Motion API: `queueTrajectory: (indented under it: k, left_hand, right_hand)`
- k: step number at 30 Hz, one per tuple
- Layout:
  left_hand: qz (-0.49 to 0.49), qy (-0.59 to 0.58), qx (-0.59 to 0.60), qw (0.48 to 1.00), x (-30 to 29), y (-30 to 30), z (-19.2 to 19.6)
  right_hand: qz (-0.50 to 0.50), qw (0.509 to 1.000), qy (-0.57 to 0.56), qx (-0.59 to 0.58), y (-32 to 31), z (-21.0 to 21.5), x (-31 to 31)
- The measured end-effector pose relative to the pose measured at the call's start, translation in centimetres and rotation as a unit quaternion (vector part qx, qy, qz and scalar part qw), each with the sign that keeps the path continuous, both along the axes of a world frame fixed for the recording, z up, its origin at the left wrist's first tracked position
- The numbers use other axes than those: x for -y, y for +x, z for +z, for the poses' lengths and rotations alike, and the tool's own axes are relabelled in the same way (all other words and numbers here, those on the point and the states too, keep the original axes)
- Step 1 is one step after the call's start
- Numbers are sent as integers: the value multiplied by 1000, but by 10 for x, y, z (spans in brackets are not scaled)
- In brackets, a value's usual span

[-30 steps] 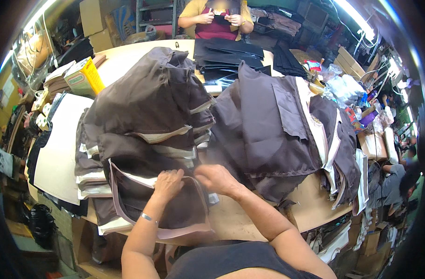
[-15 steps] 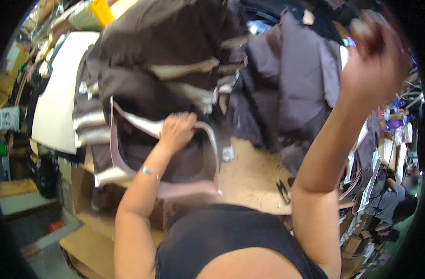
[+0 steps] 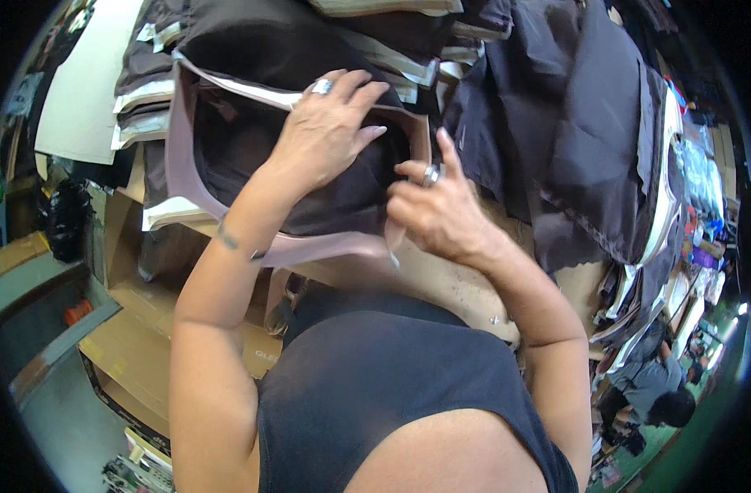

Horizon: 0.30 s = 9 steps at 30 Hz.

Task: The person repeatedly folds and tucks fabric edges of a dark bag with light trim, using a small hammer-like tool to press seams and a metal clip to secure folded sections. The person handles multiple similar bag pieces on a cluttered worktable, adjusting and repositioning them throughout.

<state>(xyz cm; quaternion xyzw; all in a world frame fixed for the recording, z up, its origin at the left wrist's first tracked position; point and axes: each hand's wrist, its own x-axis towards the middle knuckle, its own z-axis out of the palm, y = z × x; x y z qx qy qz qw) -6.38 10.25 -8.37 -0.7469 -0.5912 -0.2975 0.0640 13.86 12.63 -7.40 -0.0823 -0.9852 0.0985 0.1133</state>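
Note:
A dark brown fabric piece [image 3: 343, 201] lies in front of me, framed by a pale pink and white band [image 3: 318, 249]. My left hand [image 3: 322, 131] rests on the band's far edge and the dark cloth, fingers loosely spread and thumb apart. At the right side of the band is my right hand [image 3: 441, 205], its index finger stretched out. The other fingers curl in at the band's right corner and seem to pinch it; slight blur hides the exact hold. Rings show on both hands.
Stacks of dark fabric with white edges [image 3: 141, 123] stand at the left and back. More dark cloth [image 3: 556, 131] is heaped on the right. A cream panel [image 3: 88, 82] stands at far left, above cardboard boxes [image 3: 129, 353]. Another person [image 3: 651, 378] is at lower right.
My right hand has come down from the upper right to the band's right corner. My left hand stays on the far edge, its fingers more spread. The whole view has shifted.

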Motion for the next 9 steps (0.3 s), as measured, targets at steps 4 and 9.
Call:
queueTrajectory:
  k: [4, 9]
  left_hand:
    - [-83, -251, 67, 962, 78, 26, 94]
    - [-57, -255, 156, 953, 100, 31, 100]
  right_hand:
    - [-34, 977, -202, -58, 2, 52, -17]
    - [-47, 881, -471, -16, 6, 74, -7]
